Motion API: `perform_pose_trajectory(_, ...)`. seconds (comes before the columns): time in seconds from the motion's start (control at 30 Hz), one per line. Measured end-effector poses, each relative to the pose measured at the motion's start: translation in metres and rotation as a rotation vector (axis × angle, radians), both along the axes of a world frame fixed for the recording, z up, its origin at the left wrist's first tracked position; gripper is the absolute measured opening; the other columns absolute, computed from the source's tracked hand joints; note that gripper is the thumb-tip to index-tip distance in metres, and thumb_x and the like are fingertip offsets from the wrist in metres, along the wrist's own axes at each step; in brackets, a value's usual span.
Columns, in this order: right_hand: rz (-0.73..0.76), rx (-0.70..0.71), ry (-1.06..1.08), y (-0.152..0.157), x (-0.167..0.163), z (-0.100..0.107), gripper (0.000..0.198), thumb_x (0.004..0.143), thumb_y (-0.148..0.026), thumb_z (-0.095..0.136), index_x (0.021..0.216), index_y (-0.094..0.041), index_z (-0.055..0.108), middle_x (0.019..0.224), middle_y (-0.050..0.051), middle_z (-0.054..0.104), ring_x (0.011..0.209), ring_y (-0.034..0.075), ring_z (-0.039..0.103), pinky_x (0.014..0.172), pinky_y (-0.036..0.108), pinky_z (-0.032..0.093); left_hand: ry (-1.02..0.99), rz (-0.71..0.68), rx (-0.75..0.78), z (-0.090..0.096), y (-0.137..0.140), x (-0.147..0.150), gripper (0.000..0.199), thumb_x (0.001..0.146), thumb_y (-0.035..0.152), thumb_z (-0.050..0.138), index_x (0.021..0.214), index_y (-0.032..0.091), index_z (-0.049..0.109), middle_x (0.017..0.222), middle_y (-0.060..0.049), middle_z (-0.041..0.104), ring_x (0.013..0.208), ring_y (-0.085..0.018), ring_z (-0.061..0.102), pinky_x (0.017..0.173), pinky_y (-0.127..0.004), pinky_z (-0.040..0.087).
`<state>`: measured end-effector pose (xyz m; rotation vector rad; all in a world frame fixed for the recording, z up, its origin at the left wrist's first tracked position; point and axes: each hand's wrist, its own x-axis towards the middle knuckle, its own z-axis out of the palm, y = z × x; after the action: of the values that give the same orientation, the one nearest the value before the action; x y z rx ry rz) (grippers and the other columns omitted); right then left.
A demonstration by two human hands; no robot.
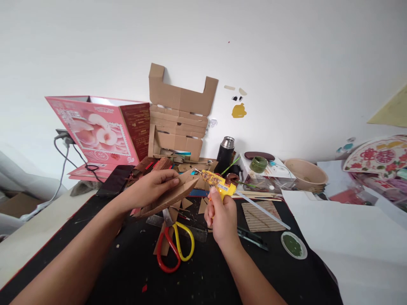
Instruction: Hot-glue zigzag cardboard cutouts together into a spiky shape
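My left hand (155, 188) is closed on a folded brown cardboard piece (171, 197), with its pointed end toward the right. In my right hand (221, 216) is a yellow hot glue gun (219, 183), my fingers wrapped round its handle. A long pale glue stick (262, 207) juts from the gun's back end. The gun's nozzle is close to the cardboard's tip; whether they touch I cannot tell. Below the cardboard lie scissors (176, 245) with one red and one yellow handle, their blades partly hidden. A clear ruler (199, 233) lies under them.
A pink box (98, 131) and an unfolded cardboard box (178, 114) stand against the wall. Behind the gun is a black thermos (225, 154). To the right lie corrugated cardboard (263, 216), a dark cutter (252, 238), a lid with green paint (294, 245) and white paper (346, 237).
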<state>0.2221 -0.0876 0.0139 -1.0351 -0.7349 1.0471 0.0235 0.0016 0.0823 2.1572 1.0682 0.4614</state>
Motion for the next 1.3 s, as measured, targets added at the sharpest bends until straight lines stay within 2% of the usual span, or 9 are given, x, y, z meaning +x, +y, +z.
perform_pose_trajectory(0.67, -0.006, 0.014, 0.006, -0.0008, 0.0001, 0.0000, 0.062, 0.080, -0.076, 0.075, 0.062, -0.022, 0.053, 0.038, -0.010, 0.037, 0.027, 0.007, 0.036, 0.032, 0.020, 0.022, 0.015, -0.020, 0.014, -0.0022, 0.0021, -0.0004, 0.044, 0.100, 0.060, 0.046, 0.094, 0.022, 0.066, 0.088, -0.002, 0.065, 0.081, -0.021, 0.059, 0.074, -0.032, 0.047)
perform_pose_trajectory(1.3, -0.006, 0.017, 0.031, 0.0006, 0.0008, -0.0023, 0.065, 0.076, -0.081, 0.077, 0.065, -0.020, 0.056, 0.040, -0.011, 0.039, 0.028, 0.006, 0.036, 0.031, 0.018, 0.023, -0.005, 0.001, 0.025, -0.0012, -0.0001, 0.0004, 0.042, 0.099, 0.058, 0.047, 0.088, 0.021, 0.066, 0.082, -0.001, 0.062, 0.073, -0.018, 0.055, 0.070, -0.031, 0.045)
